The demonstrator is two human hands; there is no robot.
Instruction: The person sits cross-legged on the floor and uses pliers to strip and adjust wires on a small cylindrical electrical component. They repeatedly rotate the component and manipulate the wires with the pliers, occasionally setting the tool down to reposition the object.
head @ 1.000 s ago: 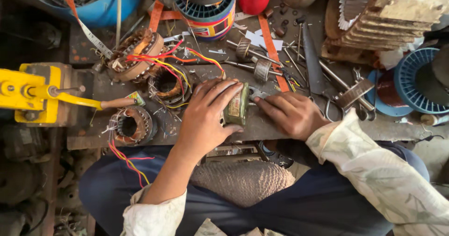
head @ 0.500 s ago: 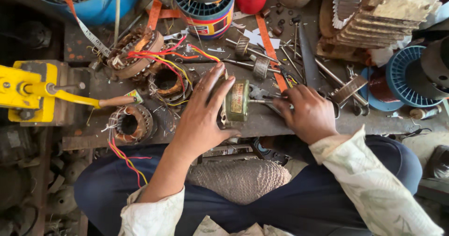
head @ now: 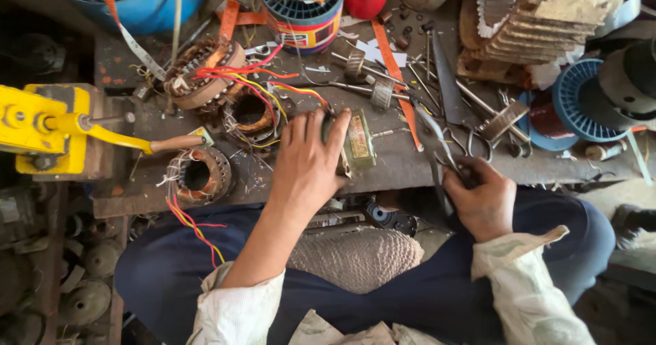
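left hand (head: pixel 309 159) gripping a small greenish motor core (head: pixel 357 143), pressing it onto the cluttered workbench (head: pixel 273 188) near its front edge; right hand (head: pixel 482 198) closing around the handles of pliers (head: pixel 437 147) just right of it, beside wound stators (head: pixel 198 174) trailing red and yellow wires.

Bare bench strip (head: pixel 403 157) between small motor (head: pixel 357 143), pliers (head: pixel 437 147)

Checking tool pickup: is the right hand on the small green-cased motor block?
No, the right hand grips dark metal pliers at the bench edge, while the left hand rests on the small green-cased motor block.
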